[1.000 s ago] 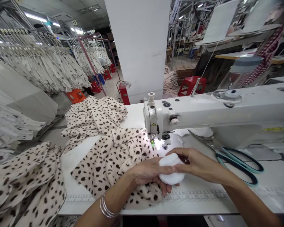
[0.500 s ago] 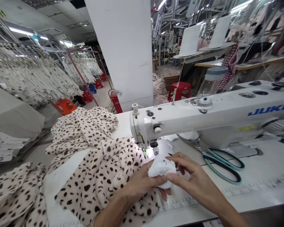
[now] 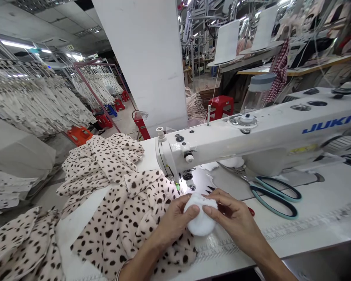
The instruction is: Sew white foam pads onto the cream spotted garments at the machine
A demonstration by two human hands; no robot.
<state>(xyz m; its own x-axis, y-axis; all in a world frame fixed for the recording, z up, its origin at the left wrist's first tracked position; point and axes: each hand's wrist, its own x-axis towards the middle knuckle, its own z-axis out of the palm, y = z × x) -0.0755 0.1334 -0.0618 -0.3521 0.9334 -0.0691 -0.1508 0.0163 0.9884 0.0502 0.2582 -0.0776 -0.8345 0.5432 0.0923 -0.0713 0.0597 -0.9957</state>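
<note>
white fluffy pad (image 3: 201, 225) sits between both hands, on the near side of the sewing machine (image 3: 222, 136). left hand (image 3: 177, 214) grasps its left side, thumb on the near face; right hand (image 3: 236, 218) pinches its upper right edge, fingers curled. blue lettering on machine reads "juki"; ruler (image 3: 231, 248) digits too small to read. spotted cloth (image 3: 119, 222) bunched beside left hand. bare table (image 3: 321, 230) between scissors (image 3: 282, 199) and front edge.
</note>
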